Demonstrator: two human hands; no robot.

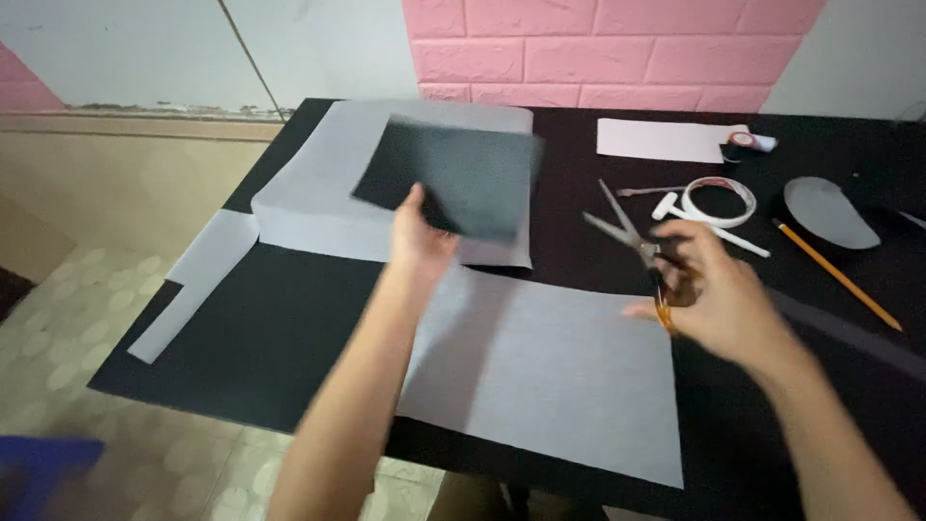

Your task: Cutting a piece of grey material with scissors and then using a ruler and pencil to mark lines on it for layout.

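My left hand grips a dark grey rectangular sheet by its lower edge and holds it up above the black table. Open scissors with orange handles are in my right hand, blades pointing up and to the left. A large pale grey sheet lies flat on the table below both hands. A second pale sheet lies behind the held piece.
A strip of pale paper hangs over the table's left edge. At the back right lie a white sheet, a roll of tape, a white pen, a pencil and a grey oval cutout. A pink brick wall stands behind.
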